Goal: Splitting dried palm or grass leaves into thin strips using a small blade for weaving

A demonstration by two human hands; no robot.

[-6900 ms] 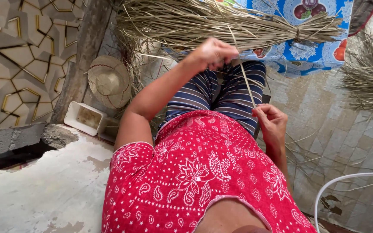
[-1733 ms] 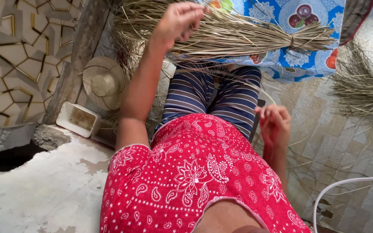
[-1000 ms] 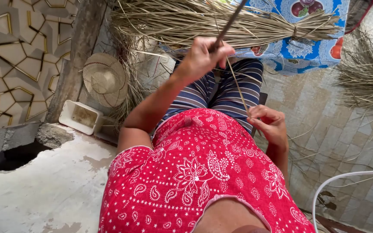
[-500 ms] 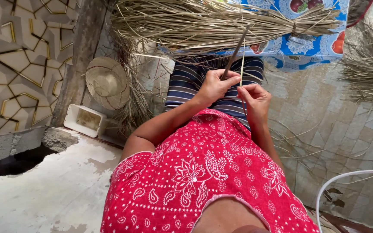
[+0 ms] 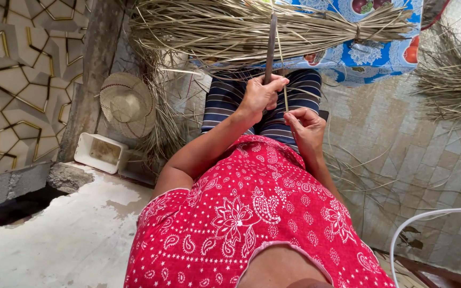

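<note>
hands drawn in over the lap, blade upright

since half a second ago, your left hand [image 5: 261, 95] has come a little closer to your body and the dark blade [image 5: 270, 45] it carries now stands nearly straight up, where it leaned to the right before. your left grip is clamped around the blade's lower end, fingers wrapped tight, the tip rising in front of the straw bundle [image 5: 251, 26].

your right hand [image 5: 306, 125] sits just beside the left, slightly lower, over your striped trousers [image 5: 225, 98]. its grip is pinched together on a thin pale straw strip [image 5: 282, 80], which runs upward between the two hands, close to the blade; you cannot tell whether strip and blade touch.

the straw bundle lies across your legs on a blue patterned cloth [image 5: 369, 53], tied near its right end. to your left, a round woven hat [image 5: 128, 104] leans by the wall, with a white rectangular tray [image 5: 99, 153] on the floor below it. loose straw [image 5: 449, 85] is scattered on the tiled floor [image 5: 401, 138] to your right.
</note>
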